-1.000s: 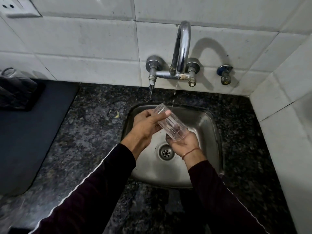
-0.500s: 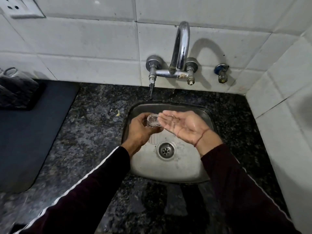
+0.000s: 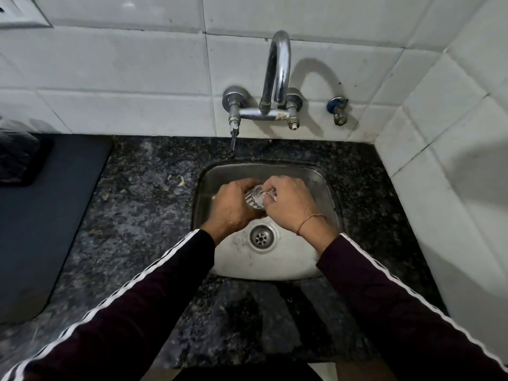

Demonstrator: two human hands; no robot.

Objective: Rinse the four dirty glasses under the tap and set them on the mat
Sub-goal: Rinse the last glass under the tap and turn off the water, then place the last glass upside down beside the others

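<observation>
Counter with mat at far left; no glasses visible on the part in view. Sink: both hands over the basin, well above the drain. Left hand wraps the glass; right hand fingers curl at its rim, likely rubbing inside. Tap: can't tell if water's running. Advice: hold the left grip firm since wet glass slips, and keep it low over the basin.

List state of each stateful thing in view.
glass: held over the sink, gripped by both hands
left hand: curled round the glass
right hand: fingers on the glass rim
tap: flow cannot be told
sink: wet, drain uncovered
mat: bare where visible
</observation>
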